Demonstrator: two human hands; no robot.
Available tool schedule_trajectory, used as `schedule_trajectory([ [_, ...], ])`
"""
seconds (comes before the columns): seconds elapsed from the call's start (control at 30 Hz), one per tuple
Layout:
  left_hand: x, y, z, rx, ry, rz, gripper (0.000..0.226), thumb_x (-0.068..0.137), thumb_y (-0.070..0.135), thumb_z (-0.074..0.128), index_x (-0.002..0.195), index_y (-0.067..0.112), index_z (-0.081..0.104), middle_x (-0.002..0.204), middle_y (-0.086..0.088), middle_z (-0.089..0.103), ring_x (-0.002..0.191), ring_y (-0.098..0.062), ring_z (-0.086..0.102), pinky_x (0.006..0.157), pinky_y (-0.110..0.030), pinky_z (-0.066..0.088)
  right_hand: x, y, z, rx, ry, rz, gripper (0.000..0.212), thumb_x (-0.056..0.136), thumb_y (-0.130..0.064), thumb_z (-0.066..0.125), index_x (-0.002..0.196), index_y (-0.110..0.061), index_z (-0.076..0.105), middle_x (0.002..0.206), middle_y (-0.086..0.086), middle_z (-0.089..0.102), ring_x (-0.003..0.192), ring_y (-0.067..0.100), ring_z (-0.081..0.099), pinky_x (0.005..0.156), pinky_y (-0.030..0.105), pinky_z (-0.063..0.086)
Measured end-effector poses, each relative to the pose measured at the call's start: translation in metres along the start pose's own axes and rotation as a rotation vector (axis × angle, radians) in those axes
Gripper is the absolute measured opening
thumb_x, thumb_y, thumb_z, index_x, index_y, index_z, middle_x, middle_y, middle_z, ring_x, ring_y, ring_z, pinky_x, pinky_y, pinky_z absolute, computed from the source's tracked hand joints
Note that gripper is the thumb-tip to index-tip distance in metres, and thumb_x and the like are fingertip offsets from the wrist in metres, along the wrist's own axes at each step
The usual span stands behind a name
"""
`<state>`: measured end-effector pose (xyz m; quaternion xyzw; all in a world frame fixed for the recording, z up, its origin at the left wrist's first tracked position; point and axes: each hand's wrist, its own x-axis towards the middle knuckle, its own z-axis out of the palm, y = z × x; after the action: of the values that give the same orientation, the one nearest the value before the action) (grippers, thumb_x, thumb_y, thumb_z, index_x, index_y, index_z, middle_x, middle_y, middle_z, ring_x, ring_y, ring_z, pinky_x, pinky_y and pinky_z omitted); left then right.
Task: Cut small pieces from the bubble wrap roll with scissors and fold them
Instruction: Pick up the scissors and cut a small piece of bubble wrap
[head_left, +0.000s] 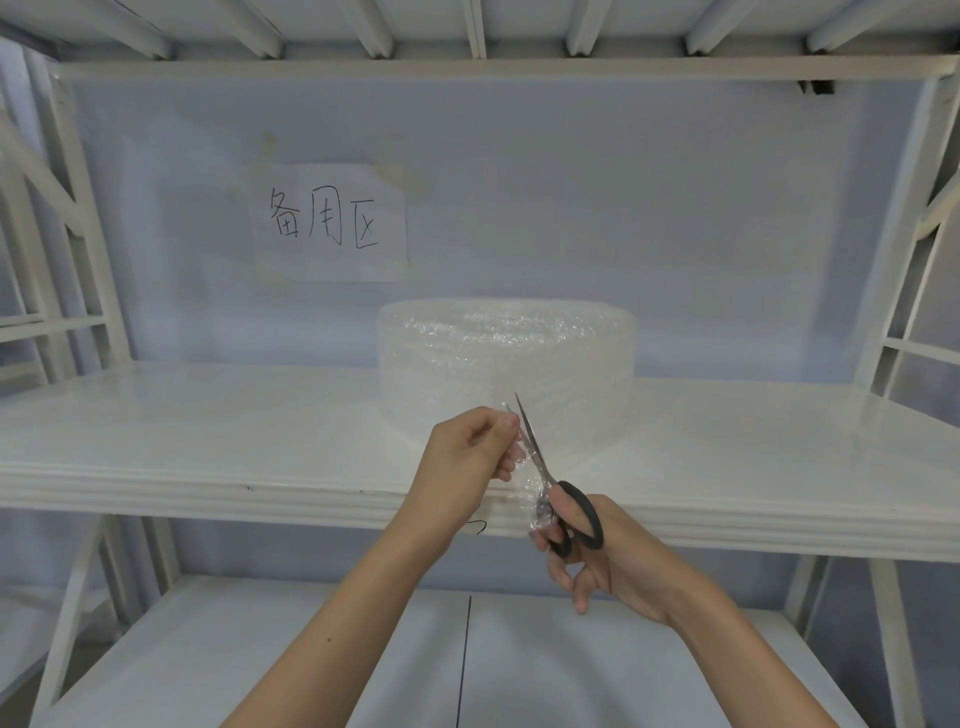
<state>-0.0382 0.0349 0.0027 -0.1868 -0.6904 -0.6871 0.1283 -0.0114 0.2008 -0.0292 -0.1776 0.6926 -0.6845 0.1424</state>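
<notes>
Bubble wrap (524, 467) between hands

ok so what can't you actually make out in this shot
- Head view: where the scissors have cut so far; the clear bubble wrap sheet blurs into the roll.
- Left hand fingertips: hidden behind the sheet.
- Right hand thumb: hidden in the handle.
- Roll's back: self-hidden.

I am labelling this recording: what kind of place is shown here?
Probably a storeroom or packing area: white metal shelving, a handwritten paper sign taped on the back wall, and a bubble wrap roll on the shelf.
</notes>
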Motion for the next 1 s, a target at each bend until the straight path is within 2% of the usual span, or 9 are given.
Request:
schedule_trajectory([
  [0.23, 0.001, -0.002, 0.002, -0.030, 0.001, -0.006, 0.026, 0.099, 0.016, 0.053, 0.078, 0.009, 0.067, 0.060, 0.006, 0.062, 0.056, -0.007, 0.053, 0.059, -0.018, 0.049, -0.010, 0.005, -0.003, 0.016, -0.037, -0.016, 0.043, 0.074, -0.056, 0.063, 0.060, -0.017, 0.053, 0.072, 0.002, 0.052, 0.049, 0.020, 0.047, 0.037, 0.026, 0.046],
  [0.37, -0.001, -0.003, 0.002, -0.041, -0.011, -0.016, 0.026, 0.099, 0.015, 0.053, 0.078, 0.008, 0.067, 0.060, 0.006, 0.061, 0.055, -0.006, 0.053, 0.058, -0.017, 0.049, -0.012, 0.007, -0.003, 0.008, -0.045, -0.025, 0.044, 0.074, -0.055, 0.063, 0.063, -0.014, 0.052, 0.072, 0.002, 0.052, 0.049, 0.020, 0.047, 0.038, 0.026, 0.047],
  [0.53, -0.005, -0.003, 0.006, -0.026, -0.047, 0.006, 0.024, 0.098, 0.013, 0.054, 0.079, 0.008, 0.067, 0.059, 0.005, 0.060, 0.055, -0.006, 0.054, 0.059, -0.018, 0.049, -0.001, -0.004, -0.002, 0.017, -0.009, -0.039, 0.054, 0.072, -0.057, 0.065, 0.081, -0.006, 0.050, 0.075, 0.009, 0.045, 0.050, 0.020, 0.048, 0.037, 0.025, 0.047],
  [0.7, -0.005, -0.004, 0.004, -0.002, -0.064, 0.031, 0.024, 0.098, 0.014, 0.055, 0.079, 0.007, 0.068, 0.059, 0.005, 0.060, 0.057, -0.008, 0.055, 0.059, -0.020, 0.049, 0.007, -0.016, -0.002, -0.044, -0.014, -0.037, 0.052, 0.074, -0.058, 0.063, 0.077, -0.008, 0.050, 0.074, 0.009, 0.045, 0.050, 0.019, 0.050, 0.038, 0.025, 0.048],
  [0.9, -0.006, -0.005, 0.000, 0.016, -0.090, 0.022, 0.024, 0.097, 0.014, 0.057, 0.076, 0.009, 0.067, 0.058, 0.006, 0.059, 0.055, -0.007, 0.054, 0.059, -0.019, 0.048, 0.012, -0.022, -0.004, -0.077, 0.021, -0.064, 0.041, 0.081, -0.044, 0.060, 0.066, -0.007, 0.051, 0.063, 0.008, 0.048, 0.046, 0.015, 0.050, 0.037, 0.023, 0.048],
  [1.0, -0.008, -0.005, -0.001, 0.053, -0.132, 0.032, 0.023, 0.097, 0.015, 0.058, 0.076, 0.011, 0.068, 0.061, 0.001, 0.059, 0.055, -0.007, 0.052, 0.060, -0.019, 0.047, 0.014, -0.029, -0.002, -0.055, 0.005, -0.062, 0.046, 0.080, -0.050, 0.058, 0.076, -0.005, 0.052, 0.063, 0.002, 0.048, 0.047, 0.016, 0.050, 0.036, 0.024, 0.047],
])
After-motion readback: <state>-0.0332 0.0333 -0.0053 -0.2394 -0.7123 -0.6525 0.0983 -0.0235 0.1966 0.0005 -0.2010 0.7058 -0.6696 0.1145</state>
